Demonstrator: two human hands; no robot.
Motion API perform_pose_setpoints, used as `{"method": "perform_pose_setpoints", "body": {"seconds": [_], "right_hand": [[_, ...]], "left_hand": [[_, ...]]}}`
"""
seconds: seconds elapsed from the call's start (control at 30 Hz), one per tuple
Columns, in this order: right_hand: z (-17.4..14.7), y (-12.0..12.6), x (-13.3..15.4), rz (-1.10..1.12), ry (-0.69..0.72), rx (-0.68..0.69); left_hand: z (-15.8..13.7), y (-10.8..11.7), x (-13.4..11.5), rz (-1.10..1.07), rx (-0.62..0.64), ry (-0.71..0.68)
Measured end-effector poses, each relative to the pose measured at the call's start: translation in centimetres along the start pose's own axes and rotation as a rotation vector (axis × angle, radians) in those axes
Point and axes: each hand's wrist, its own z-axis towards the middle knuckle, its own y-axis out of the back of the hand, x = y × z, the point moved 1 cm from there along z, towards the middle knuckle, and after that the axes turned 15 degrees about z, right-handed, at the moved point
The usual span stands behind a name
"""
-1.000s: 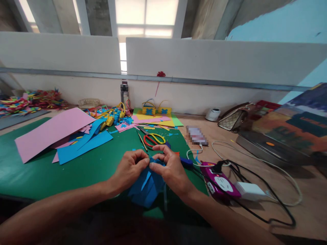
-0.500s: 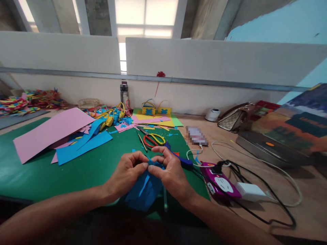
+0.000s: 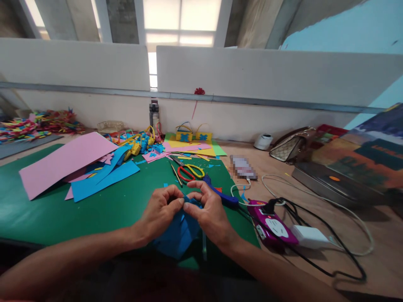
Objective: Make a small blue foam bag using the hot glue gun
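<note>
My left hand (image 3: 163, 209) and my right hand (image 3: 208, 209) meet over the green mat. Thumbs and forefingers of both pinch a small blue paper piece (image 3: 185, 198), mostly hidden by the fingertips. Below them lies a larger blue sheet (image 3: 176, 239), partly in shadow. Just beyond my fingers are the scissors (image 3: 190, 172) with red and yellow handles and a thin pointed stick (image 3: 176, 174). Close by my right hand is a blue glue gun (image 3: 222, 195). A clear glue stick (image 3: 204, 246) lies under my right wrist.
On the green mat (image 3: 119, 214), pink card (image 3: 69, 163) and blue card (image 3: 103, 181) lie at left. Small yellow paper bags (image 3: 183, 136) stand at the back. A purple power strip (image 3: 272, 226) with cables, a phone (image 3: 243, 167) and a dark case (image 3: 330, 180) are at right.
Both hands stay pinched together at nearly the same spot, with only slight finger movement. The whole view has shifted a little.
</note>
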Motion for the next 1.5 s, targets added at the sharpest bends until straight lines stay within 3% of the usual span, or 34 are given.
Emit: {"method": "perform_pose_setpoints", "body": {"seconds": [0.13,0.27,0.33,0.5,0.63,0.73,0.8,0.9,0.97,1.03,1.2,1.5], "right_hand": [[0.1,0.2,0.5,0.042,-0.021,-0.037],[0.4,0.7,1.0,0.068,0.006,-0.124],[0.6,0.9,1.1,0.053,0.035,-0.163],[0.9,1.1,0.3,-0.034,0.168,-0.219],[0.6,1.1,-0.7,-0.144,0.311,-0.194],[0.6,1.1,-1.2,-0.231,0.398,-0.160],[0.7,1.2,-1.1,-0.334,0.495,-0.144],[0.8,1.4,-0.6,-0.618,0.793,-0.099],[0.7,1.3,-0.2,-0.828,1.023,-0.086],[0.4,1.1,0.1,-1.004,1.152,-0.080],[0.1,0.8,0.3,-1.258,1.131,-0.054],[0.5,0.6,-0.3,-1.079,1.054,0.010]], "left_hand": [[-0.3,0.9,-0.3,0.136,0.017,-0.133],[-0.7,2.7,-0.8,0.310,-0.175,-0.322],[-0.6,3.2,-0.7,0.290,-0.191,-0.256],[0.0,2.5,0.1,0.096,0.113,-0.011],[0.4,1.7,0.3,0.136,0.163,-0.028],[0.8,1.5,0.6,0.248,0.099,-0.149],[1.0,1.5,0.9,0.398,0.016,-0.263],[0.9,1.5,1.1,0.705,-0.104,-0.415],[0.7,1.5,1.1,0.888,-0.136,-0.474],[0.4,1.4,0.9,1.009,-0.129,-0.531],[0.3,1.3,0.9,1.124,-0.190,-0.638],[0.1,0.6,1.2,1.167,-0.193,-0.591]]}}
